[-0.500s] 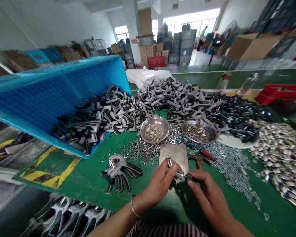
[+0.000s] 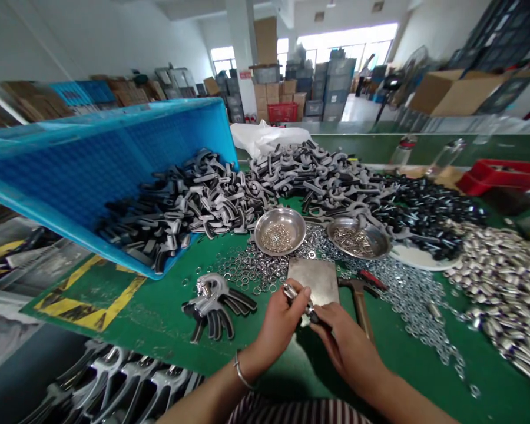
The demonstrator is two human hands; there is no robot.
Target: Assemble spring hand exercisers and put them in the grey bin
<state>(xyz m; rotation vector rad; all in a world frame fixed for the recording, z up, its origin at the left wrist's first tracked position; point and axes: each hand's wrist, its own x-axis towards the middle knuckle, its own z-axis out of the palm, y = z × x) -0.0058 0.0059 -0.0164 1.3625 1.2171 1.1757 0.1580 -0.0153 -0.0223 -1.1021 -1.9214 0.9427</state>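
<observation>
Spring [image 2: 290, 290]: metal, lower centre of frame, gripped in the left hand [image 2: 279, 318], fingers curled snugly round it. Black part [image 2: 313, 317]: just right of the spring, pinched between fingers of the right hand [image 2: 342, 335]. Plate [image 2: 317, 278]: metal, just beyond the hands. Hammer [image 2: 361, 305]: right of plate, on green table [image 2: 159, 318]. Bin [image 2: 159, 141]: blue, left of frame, tipped on its side, grey-and-black handles [image 2: 221, 200] spilling out.

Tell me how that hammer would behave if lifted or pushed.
The hammer should feel stiff, its handle looking like solid wood. It would probably be head-heavy, since the head looks metal. It seems unlikely to roll, as the head sits crosswise.
</observation>
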